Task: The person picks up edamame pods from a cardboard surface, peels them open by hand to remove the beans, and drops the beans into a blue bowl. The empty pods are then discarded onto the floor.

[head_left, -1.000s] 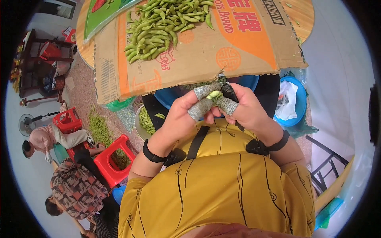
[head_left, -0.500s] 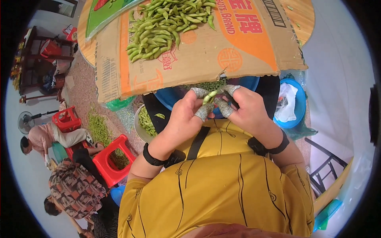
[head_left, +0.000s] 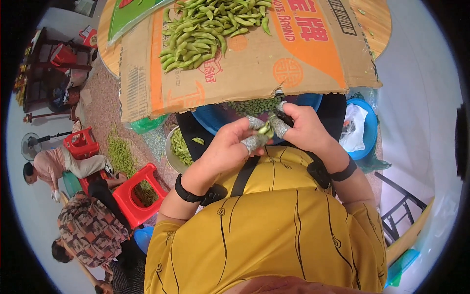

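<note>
My left hand, its thumb and finger wrapped in grey tape, pinches a green soybean pod that looks split. Close against it, my right hand is closed round a small dark tool, whose kind I cannot make out. Grey wrapping covers fingertips on this hand too. Below both hands is a blue basin with shelled green beans in it, partly hidden by the cardboard. A heap of whole soybean pods lies on the flattened cardboard in front of me.
The cardboard rests on a round wooden table. Left of my lap stands a metal bowl of pods. A blue basin with a white bag is at the right. Red stools and two people are at the left.
My right hand has risen slightly and turned, bringing the dark tool above the pod. My left hand has shifted a little, and the pod now looks split.
</note>
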Motion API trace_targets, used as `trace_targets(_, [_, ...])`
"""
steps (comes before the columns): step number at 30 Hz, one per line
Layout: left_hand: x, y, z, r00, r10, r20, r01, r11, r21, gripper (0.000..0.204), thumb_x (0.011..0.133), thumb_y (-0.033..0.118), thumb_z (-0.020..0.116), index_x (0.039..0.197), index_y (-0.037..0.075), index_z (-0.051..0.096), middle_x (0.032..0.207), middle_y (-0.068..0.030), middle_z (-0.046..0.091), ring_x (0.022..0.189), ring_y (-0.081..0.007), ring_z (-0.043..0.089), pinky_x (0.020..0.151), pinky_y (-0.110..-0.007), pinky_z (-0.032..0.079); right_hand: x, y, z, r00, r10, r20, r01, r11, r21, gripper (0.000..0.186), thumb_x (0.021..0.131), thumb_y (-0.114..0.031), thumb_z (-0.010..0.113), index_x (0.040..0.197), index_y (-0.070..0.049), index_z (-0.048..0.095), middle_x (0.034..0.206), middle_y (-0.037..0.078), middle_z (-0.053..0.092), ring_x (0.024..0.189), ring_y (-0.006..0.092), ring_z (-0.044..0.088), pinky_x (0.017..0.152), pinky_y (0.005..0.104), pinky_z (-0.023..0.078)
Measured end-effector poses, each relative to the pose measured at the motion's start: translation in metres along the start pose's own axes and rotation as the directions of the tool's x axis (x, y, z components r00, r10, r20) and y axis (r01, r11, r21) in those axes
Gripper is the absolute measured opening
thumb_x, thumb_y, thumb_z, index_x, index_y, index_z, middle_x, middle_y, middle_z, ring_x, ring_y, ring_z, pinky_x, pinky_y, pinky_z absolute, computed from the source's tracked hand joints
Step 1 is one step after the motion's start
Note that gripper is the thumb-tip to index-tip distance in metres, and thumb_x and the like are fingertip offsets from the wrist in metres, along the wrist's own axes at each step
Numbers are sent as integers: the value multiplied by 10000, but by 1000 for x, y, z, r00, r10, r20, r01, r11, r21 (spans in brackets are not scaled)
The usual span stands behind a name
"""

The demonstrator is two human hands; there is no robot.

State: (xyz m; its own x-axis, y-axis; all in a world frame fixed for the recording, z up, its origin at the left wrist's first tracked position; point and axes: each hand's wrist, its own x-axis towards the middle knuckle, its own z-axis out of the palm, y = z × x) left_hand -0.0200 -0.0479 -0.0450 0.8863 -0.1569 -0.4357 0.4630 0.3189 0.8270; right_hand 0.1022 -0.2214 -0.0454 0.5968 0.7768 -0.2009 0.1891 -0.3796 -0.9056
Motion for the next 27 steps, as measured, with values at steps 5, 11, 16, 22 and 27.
trace_targets(5, [4, -3, -7, 955, 72, -289, -22, 985, 172, 328, 852, -36, 532, 1175, 21, 521, 902, -26, 619, 758, -85, 604, 631, -227, 489, -5, 8, 9, 975, -87, -205, -29, 865, -501, 195, 764, -144, 655, 843, -1, 550, 740, 181, 604, 706, 367, 606, 623, 412, 488])
trace_targets(11, [0, 7, 9, 916, 303, -264, -141, 858, 493, 483, 842, -31, 601, 1290, 28, 430, 877, -30, 619, 685, -89, 598, 642, -217, 514, -7, -4, 20, 965, -246, -93, 213, 938, -272, 188, 773, -154, 643, 856, -15, 547, 765, 196, 589, 741, 391, 592, 623, 434, 480])
trace_targets(16, [-7, 13, 9, 955, 248, -165, -154, 885, 440, 541, 820, -43, 626, 1307, 36, 405, 880, -42, 589, 742, -108, 614, 687, -235, 535, -3, -13, 0, 985, 57, 163, -78, 989, 126, 204, 784, -144, 644, 915, -8, 567, 701, 111, 608, 577, 225, 593, 536, 319, 457])
trace_targets(22, [-6, 13, 8, 987, 154, -54, -157, 986, -57, 566, 801, -71, 632, 1298, 44, 387, 975, -71, 577, 866, -136, 611, 695, -267, 556, -3, 1, 7, 942, 159, 297, -256, 911, 323, 197, 790, -150, 656, 916, -19, 578, 682, 37, 578, 535, 88, 536, 496, 253, 429])
trace_targets(27, [-8, 8, 4, 968, 141, -209, -137, 990, 34, 482, 835, -118, 510, 1277, 33, 393, 930, -52, 582, 791, -111, 604, 684, -250, 516, -8, 7, 2, 992, 120, -41, -122, 992, -30, 269, 760, -188, 657, 921, 9, 571, 767, 181, 608, 715, 288, 621, 649, 367, 480])
